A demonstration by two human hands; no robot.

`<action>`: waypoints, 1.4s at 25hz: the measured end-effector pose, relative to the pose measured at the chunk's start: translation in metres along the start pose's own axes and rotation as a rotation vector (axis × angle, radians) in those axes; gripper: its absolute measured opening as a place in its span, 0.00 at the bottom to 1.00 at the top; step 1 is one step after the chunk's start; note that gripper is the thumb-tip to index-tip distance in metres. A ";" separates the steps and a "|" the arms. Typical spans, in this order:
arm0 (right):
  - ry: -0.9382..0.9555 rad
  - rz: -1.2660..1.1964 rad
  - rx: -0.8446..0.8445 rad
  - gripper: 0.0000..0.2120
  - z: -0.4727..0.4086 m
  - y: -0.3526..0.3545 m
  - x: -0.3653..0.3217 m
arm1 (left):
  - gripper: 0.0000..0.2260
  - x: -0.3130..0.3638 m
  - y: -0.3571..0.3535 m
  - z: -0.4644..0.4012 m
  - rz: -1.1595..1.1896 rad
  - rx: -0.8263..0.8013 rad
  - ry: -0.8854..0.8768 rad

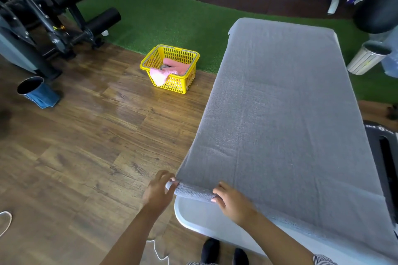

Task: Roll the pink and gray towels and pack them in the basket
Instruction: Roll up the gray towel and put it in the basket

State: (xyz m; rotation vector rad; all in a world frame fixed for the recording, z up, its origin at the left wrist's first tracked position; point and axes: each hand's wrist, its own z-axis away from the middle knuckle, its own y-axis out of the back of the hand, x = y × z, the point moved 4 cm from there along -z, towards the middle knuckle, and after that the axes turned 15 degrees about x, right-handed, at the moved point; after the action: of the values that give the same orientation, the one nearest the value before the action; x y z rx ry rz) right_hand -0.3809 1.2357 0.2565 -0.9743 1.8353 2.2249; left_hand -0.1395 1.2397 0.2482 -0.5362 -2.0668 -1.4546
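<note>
A wood-plank floor point(86, 135) is seen on the left, bordered at the far side by green artificial turf point(172, 19). A white, round-cornered table point(193, 217) is covered lengthwise by a gray terry towel point(280, 114), flat and lightly creased, with its near left corner wound into a short, nubby roll point(191, 191). A yellow perforated plastic basket point(172, 84) with a gray wire handle is set on the floor, well left of the table; pink towels point(172, 69) are heaped inside, one fluffy end draped over its near rim. The left hand point(158, 189) is curled around the roll's left end. The right hand point(230, 202) is pressed on the roll's right end, fingers bent over it.
</note>
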 end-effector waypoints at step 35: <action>-0.546 0.403 0.453 0.17 0.303 0.132 0.250 | 0.15 0.050 -0.030 0.021 -0.394 0.236 -0.527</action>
State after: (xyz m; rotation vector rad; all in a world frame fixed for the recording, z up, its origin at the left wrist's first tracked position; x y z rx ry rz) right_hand -0.7632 1.3975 0.2586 0.0841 2.2155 1.8337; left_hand -0.2005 1.2498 0.2528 -0.4676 -2.8500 -1.3410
